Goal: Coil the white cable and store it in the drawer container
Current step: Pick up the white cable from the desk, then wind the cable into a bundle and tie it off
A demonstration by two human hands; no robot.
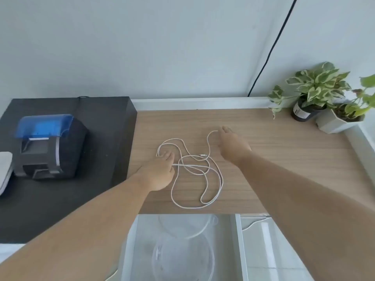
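A long white cable (pixel 220 179) lies in loose, tangled loops on the wooden desk (pixel 284 169). My left hand (pixel 160 171) rests over the cable's left side, fingers curled around a strand near the far left loop. My right hand (pixel 233 145) reaches to the far end of the cable, its fingertips pinching that end at the top right. One plug end lies free in the middle of the loops. Below the desk's near edge a white drawer (pixel 132 240) stands pulled out, with clear round containers (pixel 182 256) inside it.
A dark label printer (pixel 48 147) with a blue lid sits on a black cabinet top (pixel 81 199) at the left. Two potted plants (pixel 316 94) stand at the desk's back right corner. A black cord (pixel 269 51) runs down the wall.
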